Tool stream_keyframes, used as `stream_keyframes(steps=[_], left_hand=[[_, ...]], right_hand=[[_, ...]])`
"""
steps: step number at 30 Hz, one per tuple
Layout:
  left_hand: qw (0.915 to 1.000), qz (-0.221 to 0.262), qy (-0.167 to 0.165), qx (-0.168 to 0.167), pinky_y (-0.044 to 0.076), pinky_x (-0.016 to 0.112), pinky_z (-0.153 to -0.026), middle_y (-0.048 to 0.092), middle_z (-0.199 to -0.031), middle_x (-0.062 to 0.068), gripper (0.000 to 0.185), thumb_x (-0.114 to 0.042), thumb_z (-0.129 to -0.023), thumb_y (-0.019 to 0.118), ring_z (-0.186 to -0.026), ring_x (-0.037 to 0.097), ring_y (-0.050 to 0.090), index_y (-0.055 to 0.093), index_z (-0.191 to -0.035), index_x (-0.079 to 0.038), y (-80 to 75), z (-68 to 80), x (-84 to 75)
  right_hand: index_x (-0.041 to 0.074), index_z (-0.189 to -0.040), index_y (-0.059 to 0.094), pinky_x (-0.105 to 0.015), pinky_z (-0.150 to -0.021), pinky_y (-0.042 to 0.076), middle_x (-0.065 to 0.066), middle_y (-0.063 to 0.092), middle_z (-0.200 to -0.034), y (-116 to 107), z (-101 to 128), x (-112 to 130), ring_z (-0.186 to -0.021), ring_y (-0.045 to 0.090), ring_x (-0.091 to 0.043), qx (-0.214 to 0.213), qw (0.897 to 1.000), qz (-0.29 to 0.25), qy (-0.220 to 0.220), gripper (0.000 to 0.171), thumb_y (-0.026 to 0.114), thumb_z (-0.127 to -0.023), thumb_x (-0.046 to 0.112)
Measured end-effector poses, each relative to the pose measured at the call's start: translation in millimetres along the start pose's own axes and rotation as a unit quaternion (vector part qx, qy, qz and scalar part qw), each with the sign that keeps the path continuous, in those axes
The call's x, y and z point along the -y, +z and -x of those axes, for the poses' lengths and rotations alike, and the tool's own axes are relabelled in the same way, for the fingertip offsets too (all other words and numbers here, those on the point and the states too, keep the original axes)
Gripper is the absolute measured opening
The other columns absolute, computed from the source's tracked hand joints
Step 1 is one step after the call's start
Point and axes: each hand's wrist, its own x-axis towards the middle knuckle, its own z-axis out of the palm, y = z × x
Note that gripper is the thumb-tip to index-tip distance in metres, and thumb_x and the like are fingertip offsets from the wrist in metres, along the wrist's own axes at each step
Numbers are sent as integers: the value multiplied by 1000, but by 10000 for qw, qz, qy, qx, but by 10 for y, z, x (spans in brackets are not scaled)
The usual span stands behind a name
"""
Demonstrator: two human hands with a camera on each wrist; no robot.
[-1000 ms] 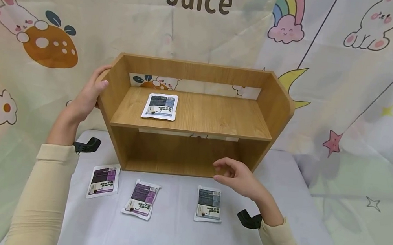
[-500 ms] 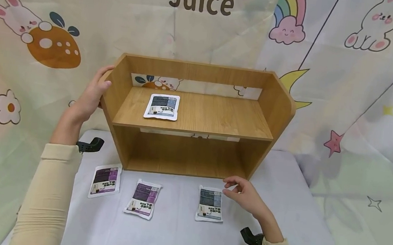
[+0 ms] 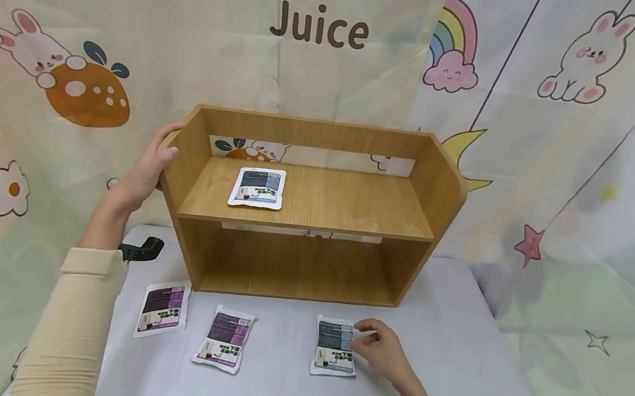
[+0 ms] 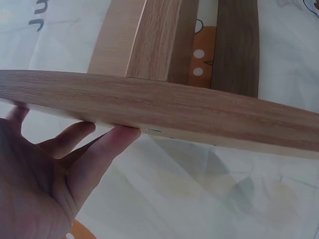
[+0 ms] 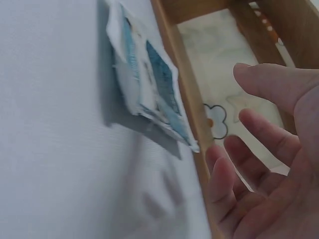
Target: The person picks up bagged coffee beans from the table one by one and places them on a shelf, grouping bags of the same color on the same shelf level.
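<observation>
The blue packet (image 3: pixel 334 346) lies on the table (image 3: pixel 451 364) before the shelf (image 3: pixel 311 267), long axis 12-to-6. The right hand (image 3: pixel 380 352), fingers loose and empty, sits at its 3 o'clock edge. The left hand (image 3: pixel 144 172) rests flat against the shelf's left side.

The two-tier wooden shelf unit (image 3: pixel 316 210) stands across the back of the pale grey table (image 3: pixel 453 338), blocking reach rearward. Its lower bay is open at the front, and its upper board is bare to the right of a blue-grey sachet (image 3: pixel 258 188). In front, open cloth separates two purple sachets (image 3: pixel 162 309) (image 3: pixel 225 337) from a blue-grey sachet (image 3: pixel 332 346). Bare cloth lies right of that.
</observation>
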Motion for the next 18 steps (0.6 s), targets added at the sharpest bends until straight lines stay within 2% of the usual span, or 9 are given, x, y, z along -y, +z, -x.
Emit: stream_keyframes(steps=[8, 14, 18], left_hand=[[9998, -84, 166, -46, 40, 46, -75, 25, -142, 12, 56, -39, -99, 32, -114, 33, 35, 17, -152, -32, 5, -13, -47], [9998, -128, 72, -102, 38, 48, -78, 25, -144, 12, 55, -42, -99, 31, -116, 34, 34, 17, -152, -34, 8, -12, -60], [9999, -151, -27, -55, 39, 48, -78, 23, -145, 13, 56, -43, -99, 31, -118, 36, 33, 16, -152, -35, 17, 23, -36]], right_hand=[[10, -112, 66, -33, -71, 46, -9, 58, -116, 97, 6, -58, -90, 56, -24, -295, 9994, 62, 153, 42, 84, -75, 13], [14, -120, 63, -34, -74, 44, -12, 53, -120, 190, -11, -153, -92, 52, -24, -284, 9995, 121, 0, 53, 86, -73, 20], [14, -123, 63, -33, -72, 40, -11, 52, -117, 254, 28, -227, -90, 47, -22, -365, 9987, 345, 29, 60, 88, -69, 23]])
